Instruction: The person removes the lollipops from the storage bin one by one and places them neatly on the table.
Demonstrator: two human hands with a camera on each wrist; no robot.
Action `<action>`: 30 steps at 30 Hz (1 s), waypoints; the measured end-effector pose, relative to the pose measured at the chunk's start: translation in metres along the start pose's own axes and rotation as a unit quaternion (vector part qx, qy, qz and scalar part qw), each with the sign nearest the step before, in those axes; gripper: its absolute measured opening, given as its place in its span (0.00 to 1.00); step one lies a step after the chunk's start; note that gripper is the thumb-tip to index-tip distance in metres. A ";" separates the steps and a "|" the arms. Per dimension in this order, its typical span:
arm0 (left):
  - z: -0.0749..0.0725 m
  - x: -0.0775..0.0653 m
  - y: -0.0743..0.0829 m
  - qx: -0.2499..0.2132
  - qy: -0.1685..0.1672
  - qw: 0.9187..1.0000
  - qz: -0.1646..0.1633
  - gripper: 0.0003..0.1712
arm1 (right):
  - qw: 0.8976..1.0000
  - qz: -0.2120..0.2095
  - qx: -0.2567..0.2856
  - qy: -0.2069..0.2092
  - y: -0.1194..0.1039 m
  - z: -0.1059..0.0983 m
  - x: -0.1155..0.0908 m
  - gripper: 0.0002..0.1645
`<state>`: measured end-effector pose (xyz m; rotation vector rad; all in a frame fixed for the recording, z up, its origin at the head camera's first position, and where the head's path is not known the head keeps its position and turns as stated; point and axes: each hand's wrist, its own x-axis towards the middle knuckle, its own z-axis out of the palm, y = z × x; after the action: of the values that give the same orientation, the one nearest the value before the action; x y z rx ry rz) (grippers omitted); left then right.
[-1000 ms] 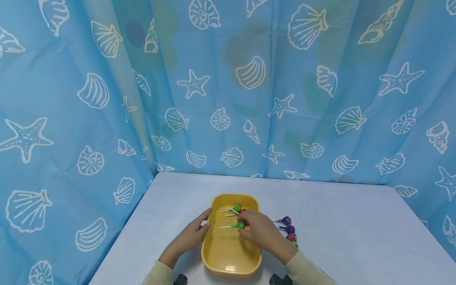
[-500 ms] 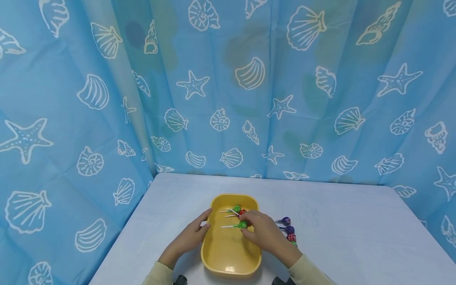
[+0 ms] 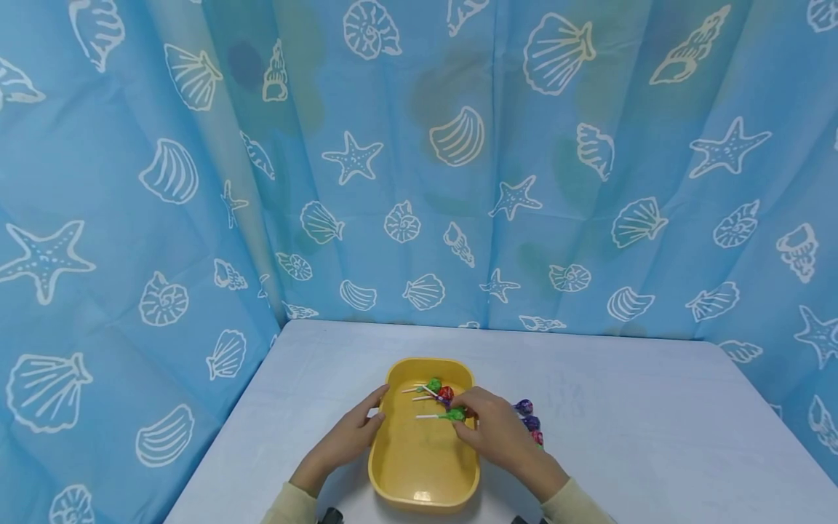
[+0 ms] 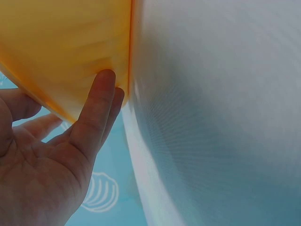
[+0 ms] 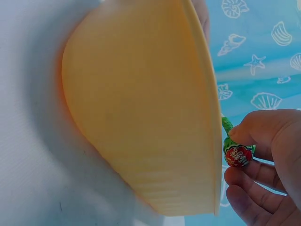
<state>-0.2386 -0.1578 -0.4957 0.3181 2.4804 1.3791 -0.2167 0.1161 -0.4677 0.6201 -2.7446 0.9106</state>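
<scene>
A yellow plastic tray (image 3: 424,466) stands on the white table, with several wrapped lollipops lying in its far part, among them a green one (image 3: 434,384) and a red one (image 3: 446,394). My right hand (image 3: 500,433) pinches a green-wrapped lollipop (image 3: 455,414) by its candy end over the tray, its white stick pointing left. Thumb and fingertips hold this lollipop just above the rim in the right wrist view. My left hand (image 3: 350,434) rests against the tray's left side. In the left wrist view its fairly straight fingers (image 4: 99,101) touch the outer wall, the thumb near the rim.
Right of the tray, partly behind my right hand, lie more lollipops, including purple ones (image 3: 524,407) and a red one (image 3: 537,437). White table surface (image 3: 641,429) extends to the right. A blue shell-patterned curtain (image 3: 393,182) hangs behind and at the sides.
My right hand has moved slightly to the right, carrying the green lollipop with it, and the red lollipop in the tray shows more. My left hand has stayed at the tray's side.
</scene>
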 end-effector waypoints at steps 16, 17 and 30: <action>0.000 -0.001 0.000 0.011 0.002 1.000 0.007 0.31 | 0.999 0.010 0.012 0.043 0.007 -0.012 -0.017 0.13; 0.000 -0.001 0.000 0.012 0.003 1.000 0.006 0.31 | 0.999 0.013 0.014 0.045 0.008 -0.012 -0.018 0.13; 0.000 -0.001 0.002 0.015 0.006 1.000 -0.005 0.31 | 0.996 0.074 -0.003 0.048 0.011 -0.020 -0.033 0.14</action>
<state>-0.2375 -0.1569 -0.4939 0.3050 2.5113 1.3441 -0.1913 0.1469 -0.4676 0.3650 -2.7344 0.9382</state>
